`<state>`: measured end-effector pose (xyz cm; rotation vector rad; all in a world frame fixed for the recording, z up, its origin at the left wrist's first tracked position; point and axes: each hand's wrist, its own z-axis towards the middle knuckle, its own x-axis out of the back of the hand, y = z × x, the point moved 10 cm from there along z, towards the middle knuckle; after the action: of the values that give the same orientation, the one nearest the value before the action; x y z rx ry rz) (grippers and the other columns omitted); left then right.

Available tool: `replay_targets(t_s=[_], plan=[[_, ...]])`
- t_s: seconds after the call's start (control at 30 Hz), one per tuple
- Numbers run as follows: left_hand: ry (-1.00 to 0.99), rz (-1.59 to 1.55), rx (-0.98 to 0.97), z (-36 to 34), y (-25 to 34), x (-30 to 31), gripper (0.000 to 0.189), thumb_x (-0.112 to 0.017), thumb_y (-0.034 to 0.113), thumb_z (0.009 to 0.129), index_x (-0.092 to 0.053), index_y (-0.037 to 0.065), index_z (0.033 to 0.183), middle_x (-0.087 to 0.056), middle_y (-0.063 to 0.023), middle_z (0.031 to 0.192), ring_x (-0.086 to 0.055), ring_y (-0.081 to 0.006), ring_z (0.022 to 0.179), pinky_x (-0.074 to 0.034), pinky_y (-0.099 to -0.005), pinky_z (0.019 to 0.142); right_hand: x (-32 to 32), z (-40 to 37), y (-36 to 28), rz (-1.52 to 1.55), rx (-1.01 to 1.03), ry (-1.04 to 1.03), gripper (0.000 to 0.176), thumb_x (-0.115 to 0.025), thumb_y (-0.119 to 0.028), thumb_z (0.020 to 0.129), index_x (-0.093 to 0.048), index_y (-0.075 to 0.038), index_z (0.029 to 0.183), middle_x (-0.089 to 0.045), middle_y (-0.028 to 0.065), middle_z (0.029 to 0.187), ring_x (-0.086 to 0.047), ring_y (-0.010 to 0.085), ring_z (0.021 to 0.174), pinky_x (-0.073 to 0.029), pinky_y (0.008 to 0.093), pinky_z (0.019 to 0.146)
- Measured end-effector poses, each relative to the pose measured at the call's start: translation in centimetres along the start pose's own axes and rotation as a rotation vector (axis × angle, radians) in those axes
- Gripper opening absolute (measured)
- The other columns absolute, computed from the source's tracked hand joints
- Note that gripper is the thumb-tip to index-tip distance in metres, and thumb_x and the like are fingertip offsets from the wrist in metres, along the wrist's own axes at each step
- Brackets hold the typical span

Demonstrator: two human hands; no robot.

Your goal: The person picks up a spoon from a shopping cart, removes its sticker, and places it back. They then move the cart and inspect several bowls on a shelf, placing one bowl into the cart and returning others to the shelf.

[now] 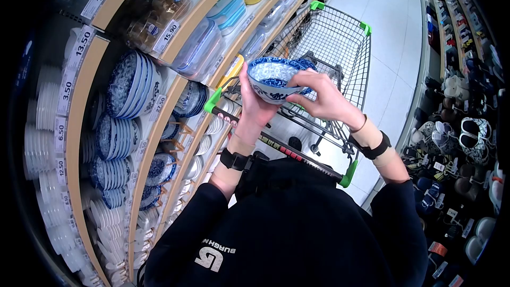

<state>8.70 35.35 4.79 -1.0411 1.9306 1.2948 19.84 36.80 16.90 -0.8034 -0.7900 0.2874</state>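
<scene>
A white bowl with a blue floral pattern [269, 69] is held up in front of my chest, tilted so that its inside faces me. My left hand [254, 98] cups its left side and underside. At its right, my right hand [321, 93] grips the rim, with fingers bent over the inside and the thumb low on the outer wall. Another piece of blue-patterned rim [307, 62] shows just behind the bowl, mostly hidden by it and by my right hand.
A wire shopping cart [368, 69] with green corners stands right ahead, its handle [281, 149] below my hands. Left shelves hold stacked blue-and-white bowls [130, 87], plastic boxes [199, 48] and price labels. Shoes [473, 133] fill the right-hand racks. A tiled aisle [390, 37] runs between.
</scene>
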Motion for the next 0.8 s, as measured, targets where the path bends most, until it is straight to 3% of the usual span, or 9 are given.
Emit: replay_targets(t_s=[0.13, 0.27, 0.47, 0.57, 0.63, 0.8], plan=[[-0.001, -0.020, -0.100, 0.3, 0.2, 0.5, 0.076, -0.037, 0.074, 0.094, -0.061, 0.010, 0.125, -0.069, -0.0097, 0.118, -0.066, -0.0273, 0.106, -0.054, -0.0458, 0.091, -0.5, 0.2, -0.4, -0.025, -0.027, -0.020, 0.023, -0.078, -0.012, 0.082, -0.068, 0.001, 0.098, -0.069, 0.0168, 0.091, -0.065, 0.0333, 0.082, -0.051, 0.0383, 0.077], [0.019, 0.151, -0.192, 0.2, 0.5, 0.5, 0.066, -0.042, 0.067, 0.097, -0.062, 0.009, 0.123, -0.069, -0.0086, 0.114, -0.067, -0.0243, 0.105, -0.055, -0.0409, 0.091, -1.5, 0.0, -0.2, -0.051, -0.098, 0.034, 0.024, -0.079, -0.013, 0.081, -0.068, 0.000, 0.098, -0.068, 0.0175, 0.085, -0.066, 0.0347, 0.079, -0.053, 0.0396, 0.071], [0.012, 0.143, -0.230, -0.7, 1.4, -0.3, 0.074, -0.034, 0.069, 0.098, -0.061, 0.006, 0.125, -0.069, -0.0123, 0.117, -0.067, -0.0270, 0.107, -0.054, -0.0428, 0.094, -1.9, -0.7, -1.4, -0.157, 0.024, 0.083, 0.019, -0.074, -0.010, 0.080, -0.067, -0.004, 0.097, -0.064, 0.0127, 0.075, -0.063, 0.0339, 0.074, -0.050, 0.0417, 0.066], [-0.064, 0.014, -0.117, -0.3, 1.2, -0.2, 0.079, -0.030, 0.070, 0.098, -0.059, 0.003, 0.128, -0.068, -0.0156, 0.120, -0.067, -0.0297, 0.109, -0.053, -0.0443, 0.098, -2.7, -1.4, -2.9, -0.218, 0.223, 0.082, 0.017, -0.071, -0.005, 0.076, -0.066, -0.006, 0.092, -0.061, 0.0098, 0.072, -0.062, 0.0291, 0.071, -0.048, 0.0387, 0.067], [-0.060, 0.056, -0.074, -0.7, 1.1, 0.3, 0.076, -0.034, 0.065, 0.099, -0.057, 0.001, 0.132, -0.066, -0.0174, 0.124, -0.066, -0.0313, 0.112, -0.051, -0.0453, 0.101, -4.2, -2.3, -3.0, -0.365, 0.296, -0.008, 0.026, -0.070, -0.002, 0.066, -0.063, -0.008, 0.091, -0.060, 0.0035, 0.075, -0.060, 0.0214, 0.076, -0.046, 0.0337, 0.071], [0.034, 0.032, -0.021, -2.6, -0.2, 4.8, 0.066, -0.040, 0.056, 0.100, -0.057, 0.001, 0.132, -0.066, -0.0174, 0.124, -0.066, -0.0299, 0.111, -0.053, -0.0443, 0.099, -7.3, -4.1, -2.8, -0.417, 0.376, -0.149, 0.022, -0.065, -0.007, 0.074, -0.062, -0.008, 0.096, -0.059, 0.0003, 0.079, -0.059, 0.0170, 0.078, -0.046, 0.0302, 0.075]])
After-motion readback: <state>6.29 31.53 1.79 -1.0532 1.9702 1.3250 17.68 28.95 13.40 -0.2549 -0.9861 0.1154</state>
